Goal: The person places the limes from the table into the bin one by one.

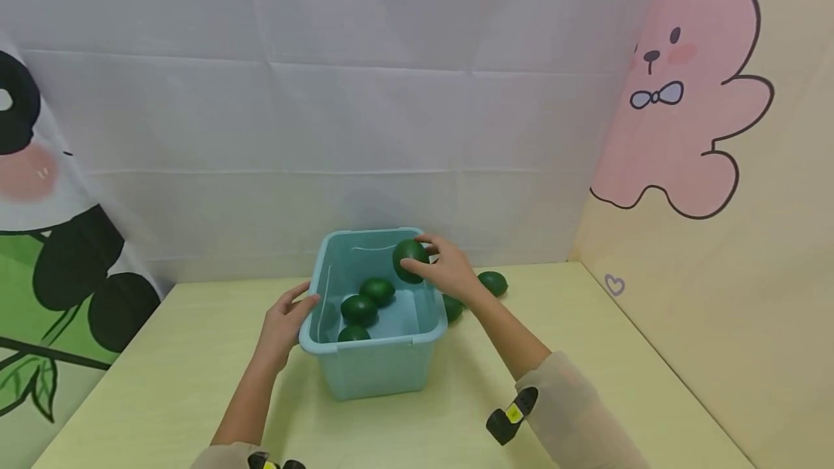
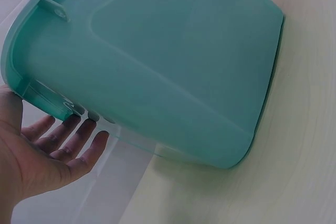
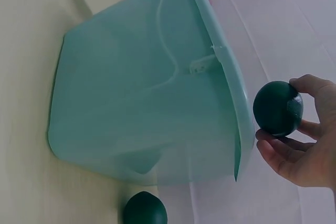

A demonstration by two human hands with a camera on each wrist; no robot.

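Note:
A light blue plastic bin (image 1: 371, 364) stands on the table, with three dark green oval fruits (image 1: 359, 310) visible inside. Over its right rim, my right hand (image 1: 449, 266) holds another dark green oval fruit (image 1: 410, 260) between thumb and fingers. The right wrist view shows this held fruit (image 3: 278, 108) just beyond the bin's rim (image 3: 231, 82). At the left side, my left hand (image 1: 284, 320) grips the rim, thumb on the edge and fingers outside; these fingers (image 2: 79, 140) appear in the left wrist view.
Two more green fruits lie on the table right of the bin, one close to its wall (image 1: 452, 308) and another fruit (image 1: 493, 283) farther back. A white sheet (image 1: 365, 121) hangs behind the pale yellow table (image 1: 586, 360). A wall (image 1: 769, 295) borders the right side.

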